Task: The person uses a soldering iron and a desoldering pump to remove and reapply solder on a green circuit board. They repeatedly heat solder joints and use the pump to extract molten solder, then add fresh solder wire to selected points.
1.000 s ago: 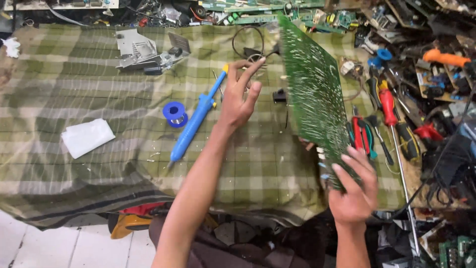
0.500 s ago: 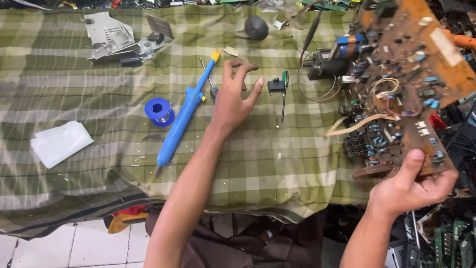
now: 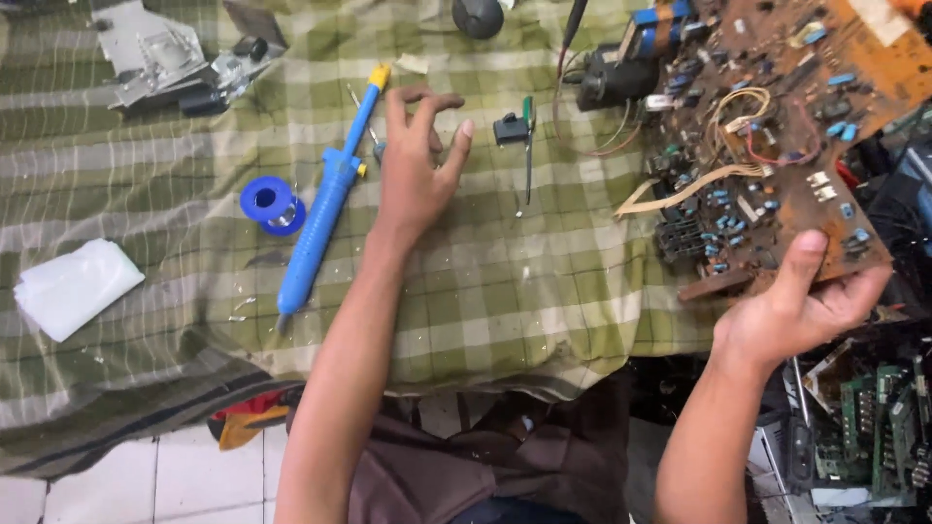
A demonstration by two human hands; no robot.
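Note:
My right hand (image 3: 796, 306) grips the near corner of a large brown circuit board (image 3: 777, 126), component side up, held tilted at the right of the table. It carries blue capacitors, coils, a ribbon cable and wires. My left hand (image 3: 417, 160) hovers over the green checked cloth (image 3: 505, 291) with fingers curled and apart, holding nothing. A blue desoldering pump (image 3: 325, 209) with a yellow tip lies just left of that hand. A small black part and a green-handled tool (image 3: 524, 146) lie just right of it.
A blue solder spool (image 3: 270, 204) sits left of the pump. A white folded cloth (image 3: 73, 286) lies at the left edge. Grey metal parts (image 3: 175, 58) rest at the back left. More circuit boards (image 3: 874, 427) are stacked low at the right. White floor tiles show below.
The board went from standing on edge with its green solder side facing me to component side up at the right. My left hand stayed over the cloth. The view has moved closer.

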